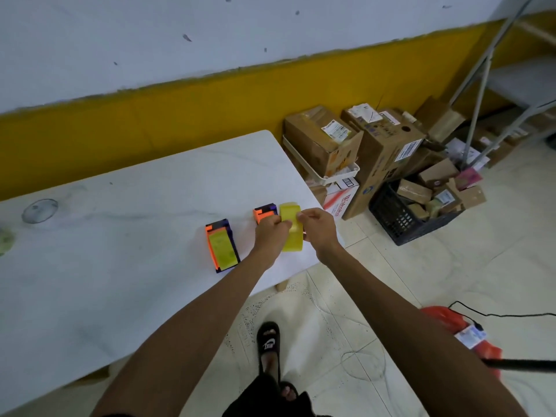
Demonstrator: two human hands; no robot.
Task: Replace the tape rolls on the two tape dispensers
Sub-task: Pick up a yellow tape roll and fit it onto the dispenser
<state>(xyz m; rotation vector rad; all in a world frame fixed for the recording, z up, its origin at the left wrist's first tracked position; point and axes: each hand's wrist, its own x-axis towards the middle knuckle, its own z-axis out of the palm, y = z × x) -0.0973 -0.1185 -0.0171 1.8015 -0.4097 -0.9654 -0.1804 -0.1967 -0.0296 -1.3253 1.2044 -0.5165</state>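
Observation:
A yellow tape roll [293, 236] stands on edge near the right end of the white table [120, 236]. My left hand [270, 233] grips its left side and my right hand [317, 225] pinches its top right, both closed on it. Just behind my left hand an orange and purple tape dispenser [264, 212] is partly hidden. A second orange and purple dispenser [222, 245] lies to the left with a yellow roll inside it.
Cardboard boxes [355, 145] are stacked on the floor past the table's right end, beside a black crate [400, 218] of small parcels. A red bag [469, 335] and a black cable lie on the tiled floor at right. A metal shelf frame [481, 85] stands at the far right.

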